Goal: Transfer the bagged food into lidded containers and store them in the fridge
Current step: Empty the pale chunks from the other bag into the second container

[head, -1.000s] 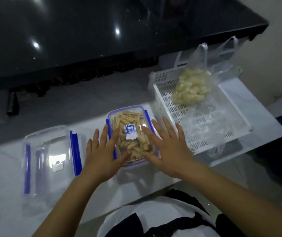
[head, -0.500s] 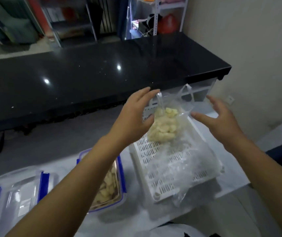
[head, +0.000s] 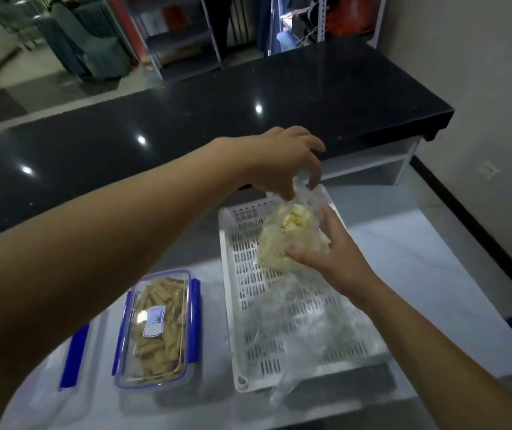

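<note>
- Bag point(head: 292, 240): clear plastic, filled with pale yellow chunks; standing roughly upright over the far half of the tray, long axis near vertical, mouth uppermost, leaning slightly to the right.
- Left hand point(head: 282, 159): reaching in from the left above the bag, fingers curled downward, thumb and fingertips pinching the plastic at the mouth.
- Right hand point(head: 326, 256): cupped against the bag's right and near side, fingers wrapped around the bulge of food, thumb across the front.
- Tray point(head: 248, 336): white, slotted, rectangular; long axis running from near to far, its near left corner close to the table's front edge. Loose empty plastic point(head: 298, 346) spread across its near half, trailing over the near rim.
- Container point(head: 158, 330): clear, lid on, blue side clips, white label on top, full of tan sticks; lying just left of the tray and apart from it, long axis parallel to the tray's.
- Second container point(head: 74, 355): clear with a blue clip, mostly hidden under the left forearm, further left.
- Table point(head: 419, 262): white; bare stretch to the right of the tray up to the right edge.
- Counter point(head: 186, 128): black, glossy, running across behind the table.
</note>
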The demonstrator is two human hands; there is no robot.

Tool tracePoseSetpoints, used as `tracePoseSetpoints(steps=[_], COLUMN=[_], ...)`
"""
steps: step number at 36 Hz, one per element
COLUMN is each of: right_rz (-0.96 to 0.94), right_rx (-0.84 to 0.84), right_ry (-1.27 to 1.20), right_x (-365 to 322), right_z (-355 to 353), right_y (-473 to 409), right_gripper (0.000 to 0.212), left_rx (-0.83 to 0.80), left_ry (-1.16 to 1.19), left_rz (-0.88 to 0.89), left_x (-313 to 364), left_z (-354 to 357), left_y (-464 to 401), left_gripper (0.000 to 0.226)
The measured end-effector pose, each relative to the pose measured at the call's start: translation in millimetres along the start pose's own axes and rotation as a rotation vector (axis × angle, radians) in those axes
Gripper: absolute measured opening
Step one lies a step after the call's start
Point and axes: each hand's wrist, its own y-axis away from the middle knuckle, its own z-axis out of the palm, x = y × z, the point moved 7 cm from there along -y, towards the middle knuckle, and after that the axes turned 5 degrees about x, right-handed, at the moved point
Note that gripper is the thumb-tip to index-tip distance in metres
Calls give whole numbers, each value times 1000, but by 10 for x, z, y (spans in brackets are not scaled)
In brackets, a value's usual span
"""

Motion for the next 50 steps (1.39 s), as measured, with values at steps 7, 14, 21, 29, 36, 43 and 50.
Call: tracePoseSetpoints(steps=[7, 14, 21, 29, 36, 43, 50], right_rz=[-1, 27, -80, -170, -85, 105, 214], right_rx=[-58, -24, 107, 37, -66, -256, -343], right_ry=[-41, 23, 111, -204, -386, -468, -432], right_x=[120, 205, -162, -626, -537, -292, -134], right_z=[-138, -205, -164, 399, 1503, 2677, 3529], right_y=[122, 260, 312, 563, 1157, 1939, 2556], right_gripper=[87, 108, 117, 111, 84, 90, 86], left_rx=[-123, 169, 422, 481, 586, 585, 623], left_ry=[100, 484, 808, 738, 508, 443, 502], left_rz=[-139, -382, -375, -207, -243, -347, -401], left_x=[-119, -243, -83, 222, 230, 130, 138], left_z=[44, -353, -868, -1309, -1207, -782, -311], left_y=[-106, 320, 1017, 2065, 3200, 4487, 5363], left_gripper=[17, 22, 20, 22, 18, 15, 16])
